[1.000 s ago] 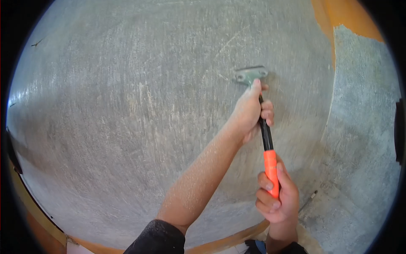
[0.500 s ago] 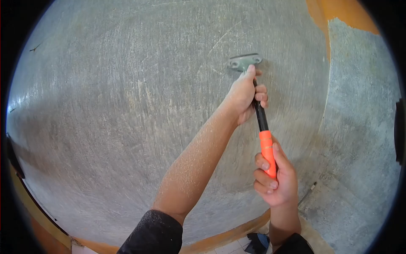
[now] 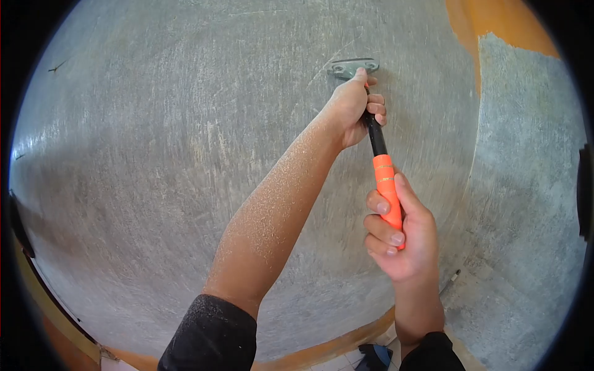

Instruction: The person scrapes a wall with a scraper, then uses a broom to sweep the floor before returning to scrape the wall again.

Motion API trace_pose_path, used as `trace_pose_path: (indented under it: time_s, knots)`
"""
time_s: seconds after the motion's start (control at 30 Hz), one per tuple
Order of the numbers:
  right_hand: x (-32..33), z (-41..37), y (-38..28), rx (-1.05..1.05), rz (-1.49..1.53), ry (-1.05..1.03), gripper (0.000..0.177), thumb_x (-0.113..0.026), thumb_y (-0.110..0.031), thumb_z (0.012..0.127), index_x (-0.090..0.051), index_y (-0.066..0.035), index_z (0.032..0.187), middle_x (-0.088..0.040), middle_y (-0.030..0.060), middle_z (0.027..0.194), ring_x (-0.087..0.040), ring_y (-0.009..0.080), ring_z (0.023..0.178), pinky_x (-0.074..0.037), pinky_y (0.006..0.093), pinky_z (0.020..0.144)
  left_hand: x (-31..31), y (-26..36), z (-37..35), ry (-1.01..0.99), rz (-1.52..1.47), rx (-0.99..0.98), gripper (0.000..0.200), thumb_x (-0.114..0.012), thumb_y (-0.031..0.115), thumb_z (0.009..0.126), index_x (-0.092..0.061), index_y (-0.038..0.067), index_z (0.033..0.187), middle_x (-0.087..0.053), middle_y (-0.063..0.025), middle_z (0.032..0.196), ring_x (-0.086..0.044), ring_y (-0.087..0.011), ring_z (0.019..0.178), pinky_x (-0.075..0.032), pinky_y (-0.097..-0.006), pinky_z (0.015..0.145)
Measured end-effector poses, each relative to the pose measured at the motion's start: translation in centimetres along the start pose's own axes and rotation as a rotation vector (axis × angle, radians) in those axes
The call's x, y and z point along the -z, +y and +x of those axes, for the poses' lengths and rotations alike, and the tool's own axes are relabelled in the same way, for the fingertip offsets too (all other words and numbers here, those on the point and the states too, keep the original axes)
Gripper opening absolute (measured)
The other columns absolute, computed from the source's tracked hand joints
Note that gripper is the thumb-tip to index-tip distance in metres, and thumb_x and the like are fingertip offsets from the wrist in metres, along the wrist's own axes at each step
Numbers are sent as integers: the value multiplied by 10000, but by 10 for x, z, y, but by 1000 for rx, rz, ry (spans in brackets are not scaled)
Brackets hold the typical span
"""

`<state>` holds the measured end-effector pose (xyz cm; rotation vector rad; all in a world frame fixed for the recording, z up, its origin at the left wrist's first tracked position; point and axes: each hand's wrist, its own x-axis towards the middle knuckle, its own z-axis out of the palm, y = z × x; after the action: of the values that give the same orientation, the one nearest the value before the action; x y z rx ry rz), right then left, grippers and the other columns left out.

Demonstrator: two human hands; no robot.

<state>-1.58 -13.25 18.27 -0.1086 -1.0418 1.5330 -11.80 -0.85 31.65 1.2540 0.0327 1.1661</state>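
A long-handled scraper (image 3: 379, 145) with a grey-green metal head lies against a rough grey wall (image 3: 185, 154), its head at the upper end. My left hand (image 3: 351, 102) wraps round the black shaft just below the head, thumb pointing up onto it. Lower down, my right hand (image 3: 408, 232) grips the orange handle sleeve near its butt end. Pale dust flecks cover my left forearm. The scraper's edge appears to touch the wall, though the exact contact is hard to see.
Orange paint (image 3: 501, 28) remains at the upper right, beside another grey wall section (image 3: 526, 154) past the corner. A thin dark-tipped stick (image 3: 455, 276) shows at lower right. A dark and blue object (image 3: 374, 357) lies on the tiled floor below.
Both hands and the scraper have moved upward in view and slightly left along the wall. The grip of each hand looks the same.
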Motion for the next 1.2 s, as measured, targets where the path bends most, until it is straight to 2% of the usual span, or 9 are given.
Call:
trace_pose_path:
  time_s: [0.17,0.37,0.8,1.03,1.2]
  knots:
    - [-5,9,-4,38,-16,2,310,-370,-339,1069,-435,-222,1349,-512,8,805,-382,58,448,-318,218,372,-6,6,13,11,66,-16,337,-291,405,1083,-410,91,1117,-288,65,673,-305,-47,535,-336,-218,478]
    - [-7,0,-3,29,-69,8,307,-377,-335,1067,-437,-216,1344,-519,4,810,-373,58,444,-317,221,375,-2,-3,2,5,-29,16,333,-292,400,1083,-408,89,1115,-283,64,672,-291,-43,524,-323,-216,453]
    - [-3,7,-23,-31,25,6,297,-397,-339,1062,-447,-226,1333,-512,5,799,-365,56,433,-302,215,356,-14,4,13,35,21,-41,328,-303,383,1085,-401,78,1158,-278,57,686,-301,-44,542,-337,-221,475]
    - [-1,8,-18,10,-130,0,327,-384,-350,1064,-424,-224,1363,-512,5,801,-359,56,433,-307,217,363,-12,4,9,40,70,-45,330,-302,387,1084,-394,80,1162,-284,50,696,-306,-50,548,-340,-235,487]
    - [7,1,-23,-44,-104,-23,333,-380,-360,1065,-407,-242,1375,-510,3,807,-354,57,432,-310,220,372,-11,-4,7,33,65,-61,319,-302,382,1086,-392,83,1154,-285,50,699,-308,-56,552,-350,-242,504]
